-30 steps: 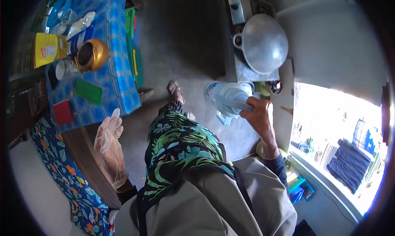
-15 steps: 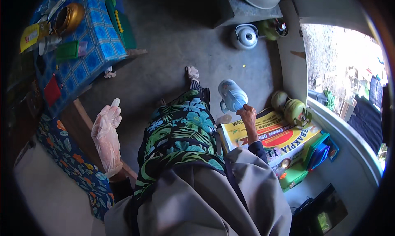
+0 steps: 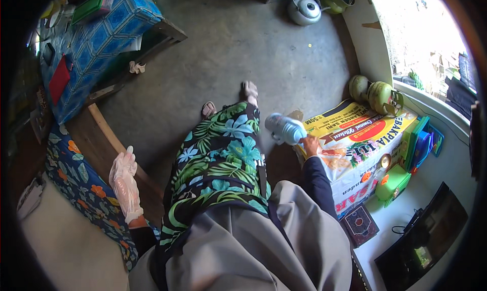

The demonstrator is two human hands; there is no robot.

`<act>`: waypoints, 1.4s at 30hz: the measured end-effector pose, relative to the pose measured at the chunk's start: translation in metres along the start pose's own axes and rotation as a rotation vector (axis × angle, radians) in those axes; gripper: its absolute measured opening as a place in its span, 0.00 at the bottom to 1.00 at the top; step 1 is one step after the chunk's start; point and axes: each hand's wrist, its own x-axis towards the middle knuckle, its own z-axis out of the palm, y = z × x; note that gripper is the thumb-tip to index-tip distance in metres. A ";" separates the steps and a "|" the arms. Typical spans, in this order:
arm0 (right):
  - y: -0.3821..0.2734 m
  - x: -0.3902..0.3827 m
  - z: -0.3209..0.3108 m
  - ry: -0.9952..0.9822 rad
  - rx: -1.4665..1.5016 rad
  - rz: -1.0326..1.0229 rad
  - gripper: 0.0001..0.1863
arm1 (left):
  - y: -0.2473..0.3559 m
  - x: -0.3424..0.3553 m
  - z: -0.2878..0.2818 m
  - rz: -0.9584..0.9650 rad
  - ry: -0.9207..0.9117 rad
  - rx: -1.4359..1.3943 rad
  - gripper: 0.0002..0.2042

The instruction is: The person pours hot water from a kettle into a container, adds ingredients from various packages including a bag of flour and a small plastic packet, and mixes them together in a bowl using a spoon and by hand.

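My right hand (image 3: 311,146), bare, is closed around one end of a light-blue translucent jug (image 3: 287,129) with a side handle. The jug is tilted on its side in the air, close to the corner of a yellow and white printed box (image 3: 341,122). At my left, my left hand (image 3: 125,182) wears a loose see-through plastic glove. Its fingers stretch forward, and nothing shows in them. It hovers by a wooden beam (image 3: 109,128) and a dark flower-patterned cloth (image 3: 83,182).
A table with a blue checked cover (image 3: 109,40) stands at far left. A kettle (image 3: 306,9) sits on the far floor. Two green gas cylinders (image 3: 378,95) are by the window wall. Green containers (image 3: 393,184) and a black screen (image 3: 426,240) lie right.
The view has shifted, with the table and kettle now nearer the upper edge and both feet showing. My right hand still grips the jug, now tilted flatter. My left hand stays stretched out.
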 end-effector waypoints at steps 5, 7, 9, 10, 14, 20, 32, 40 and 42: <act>0.014 -0.040 0.033 -0.043 0.018 -0.005 0.02 | -0.044 -0.015 0.015 -0.034 0.043 0.049 0.16; 0.023 -0.056 0.049 -0.113 0.036 0.005 0.03 | -0.074 -0.021 0.028 -0.052 0.015 0.058 0.16; 0.025 -0.066 0.065 -0.172 0.020 0.010 0.05 | -0.121 -0.018 0.017 -0.122 -0.027 0.134 0.14; 0.033 -0.071 0.079 -0.163 0.074 -0.003 0.05 | -0.154 -0.017 -0.001 -0.180 -0.043 0.141 0.12; 0.051 -0.067 0.125 -0.263 0.319 0.145 0.09 | -0.229 -0.028 -0.044 -0.400 -0.045 0.450 0.07; 0.094 -0.051 0.191 -0.334 0.199 -0.010 0.09 | -0.234 -0.082 -0.043 -0.200 -0.170 0.456 0.09; 0.174 -0.032 0.200 -0.502 0.200 0.004 0.13 | -0.217 -0.107 -0.007 -0.220 -0.072 0.570 0.14; 0.188 -0.041 0.211 -0.517 0.426 0.302 0.21 | -0.217 -0.104 0.006 -0.231 -0.139 0.810 0.15; 0.211 -0.059 0.253 -0.649 0.274 0.146 0.27 | -0.207 -0.088 0.023 -0.252 -0.156 0.884 0.15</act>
